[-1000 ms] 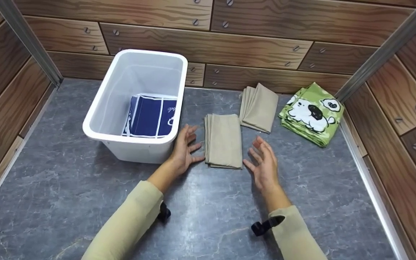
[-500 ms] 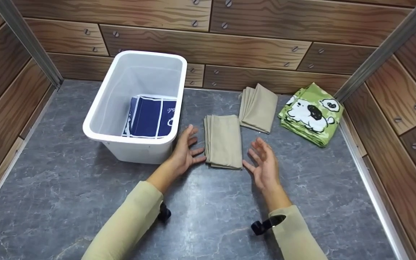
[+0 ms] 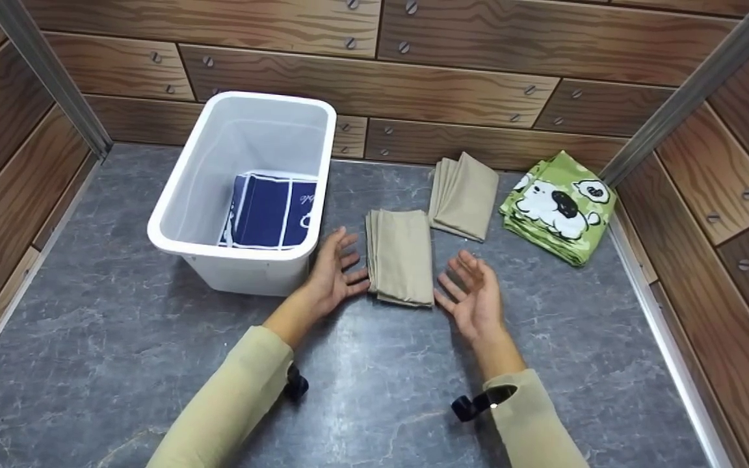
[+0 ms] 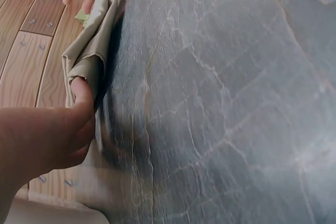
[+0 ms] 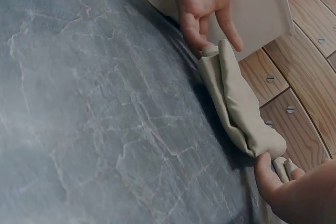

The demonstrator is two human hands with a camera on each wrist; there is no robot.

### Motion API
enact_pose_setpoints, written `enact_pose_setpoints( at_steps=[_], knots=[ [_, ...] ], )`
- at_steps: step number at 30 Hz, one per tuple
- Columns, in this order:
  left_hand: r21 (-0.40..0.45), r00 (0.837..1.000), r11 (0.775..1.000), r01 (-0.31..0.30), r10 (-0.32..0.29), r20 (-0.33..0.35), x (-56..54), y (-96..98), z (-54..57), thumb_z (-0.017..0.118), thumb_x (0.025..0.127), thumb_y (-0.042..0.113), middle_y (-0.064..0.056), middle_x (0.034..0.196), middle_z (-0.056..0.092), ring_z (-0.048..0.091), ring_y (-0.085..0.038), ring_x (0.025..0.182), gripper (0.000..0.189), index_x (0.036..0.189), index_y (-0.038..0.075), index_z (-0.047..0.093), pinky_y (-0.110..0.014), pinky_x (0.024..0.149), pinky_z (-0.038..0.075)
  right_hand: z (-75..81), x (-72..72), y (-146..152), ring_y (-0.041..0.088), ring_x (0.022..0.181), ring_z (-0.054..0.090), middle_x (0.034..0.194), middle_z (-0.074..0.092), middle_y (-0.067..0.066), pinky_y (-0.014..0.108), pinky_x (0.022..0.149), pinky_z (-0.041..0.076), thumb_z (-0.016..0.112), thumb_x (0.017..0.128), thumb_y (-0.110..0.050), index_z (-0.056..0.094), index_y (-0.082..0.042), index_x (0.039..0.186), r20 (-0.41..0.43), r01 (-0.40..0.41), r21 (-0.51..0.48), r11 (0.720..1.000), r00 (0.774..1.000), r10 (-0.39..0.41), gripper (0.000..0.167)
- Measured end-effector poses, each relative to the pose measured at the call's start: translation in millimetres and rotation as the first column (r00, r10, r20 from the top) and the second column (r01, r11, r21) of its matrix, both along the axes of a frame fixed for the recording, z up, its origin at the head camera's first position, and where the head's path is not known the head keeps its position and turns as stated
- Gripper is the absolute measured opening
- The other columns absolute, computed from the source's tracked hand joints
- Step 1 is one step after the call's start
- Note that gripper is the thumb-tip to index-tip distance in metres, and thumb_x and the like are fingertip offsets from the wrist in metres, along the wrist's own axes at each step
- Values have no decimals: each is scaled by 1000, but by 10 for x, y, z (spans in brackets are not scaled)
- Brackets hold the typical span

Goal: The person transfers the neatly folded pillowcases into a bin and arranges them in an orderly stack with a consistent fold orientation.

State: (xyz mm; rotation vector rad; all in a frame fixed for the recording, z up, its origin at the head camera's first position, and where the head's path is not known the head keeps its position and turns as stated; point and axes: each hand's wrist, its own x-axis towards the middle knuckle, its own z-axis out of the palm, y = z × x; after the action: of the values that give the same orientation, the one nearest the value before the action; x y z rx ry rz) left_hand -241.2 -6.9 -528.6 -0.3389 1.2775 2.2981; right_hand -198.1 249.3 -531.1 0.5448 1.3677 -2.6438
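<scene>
A folded beige cloth [image 3: 402, 259] lies on the grey marbled surface, between my two hands in the head view. My left hand [image 3: 333, 273] is at its left side, fingers spread and little fingertip right at the folded edge. On the opposite side, my right hand [image 3: 474, 296] has its palm turned inward, its lowest fingertip at the cloth's near right corner. Seen from the left wrist, the cloth [image 4: 89, 56] stands in loose layers past the left hand [image 4: 52, 135]. In the right wrist view, fingertips of both hands meet the ends of the cloth [image 5: 236, 103].
Left of the hands stands a white plastic bin [image 3: 244, 253], with a folded navy cloth [image 3: 274, 211] with white lines inside. Another folded beige cloth [image 3: 467, 195] lies behind, beside a green dog-print cloth [image 3: 560, 208]. Wood-patterned walls [image 3: 413, 84] enclose the back and sides.
The right hand's fingers have shifted slightly inward, toward the beige cloth. The left hand stays beside the cloth, almost still. The head view has tilted very slightly.
</scene>
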Motion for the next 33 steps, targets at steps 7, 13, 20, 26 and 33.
enact_pose_setpoints(
  at_steps=[7, 13, 20, 26, 33],
  knots=[
    [-71, 998, 995, 63, -64, -18, 31, 0, 49, 37, 95, 61, -26, 158, 29, 35, -38, 142, 76, 158, 19, 27, -52, 113, 34, -6, -7, -7, 38, 144, 33, 163, 23, 11, 54, 110, 32, 34, 104, -45, 27, -17, 156, 43, -60, -52, 997, 997, 62, 59],
    [-130, 995, 988, 78, -85, -43, 54, 14, 84, 37, 96, 57, -25, 156, 34, 39, -37, 141, 75, 158, 16, 27, -50, 113, 35, 14, 9, -37, 36, 145, 32, 164, 21, 11, 66, 114, 21, 30, 104, -44, 30, -16, 154, 27, -98, -56, 994, 995, 100, 57],
    [-200, 994, 975, 97, -106, -35, 54, 53, 179, 40, 95, 58, -21, 156, 36, 40, -35, 141, 75, 157, 19, 28, -52, 112, 36, 0, 32, -39, 39, 149, 20, 164, 19, 12, 63, 114, 21, 31, 103, -45, 27, -16, 155, 3, -106, -94, 990, 994, 107, 60],
    [-223, 992, 969, 107, -119, -45, 68, 38, 207, 40, 94, 59, -19, 155, 39, 37, -35, 141, 75, 157, 19, 29, -56, 113, 31, -16, 44, -50, 43, 150, 12, 166, 14, 10, 65, 117, 13, 34, 101, -50, 23, -20, 158, 2, -136, -245, 960, 990, 140, 65],
    [-247, 988, 963, 108, -132, -80, 93, 17, 198, 38, 96, 58, -17, 154, 43, 40, -35, 140, 75, 157, 16, 27, -55, 116, 29, -15, 57, -85, 38, 148, 20, 163, 19, 9, 68, 117, 10, 34, 100, -50, 28, -25, 156, -19, -113, -436, 893, 993, 117, 62]
  ],
)
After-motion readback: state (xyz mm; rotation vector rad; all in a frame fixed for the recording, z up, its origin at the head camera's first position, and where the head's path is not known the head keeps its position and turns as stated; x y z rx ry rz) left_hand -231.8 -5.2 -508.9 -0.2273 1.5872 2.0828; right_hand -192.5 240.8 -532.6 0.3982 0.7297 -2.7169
